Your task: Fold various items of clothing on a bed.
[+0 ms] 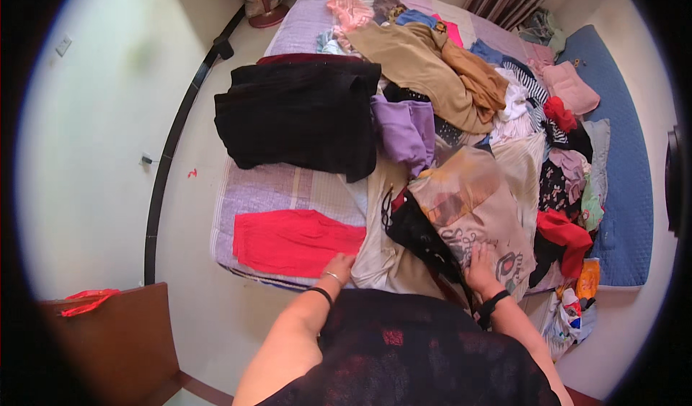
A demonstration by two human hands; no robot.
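Note:
My left hand (339, 268), with a bracelet and a dark band at its wrist, is at the near right corner of the folded red trousers (299, 242). Its fingers are closed, and what they hold, if anything, is hidden. A crumpled cream cloth (371, 251) lies right beside it. My right hand (481, 265) rests on a beige printed shirt (468, 211), fingers stretched out over the fabric. Left of that shirt, between my hands, lies a black garment (418, 233) with a cord.
A large stack of black clothes (299, 118) sits on the bed's left side, beside a purple garment (404, 132). Tan trousers (407, 64) and mixed clothes are heaped beyond and rightward. A blue padded mat (623, 211) borders the right; a brown wooden board (112, 341) stands lower left.

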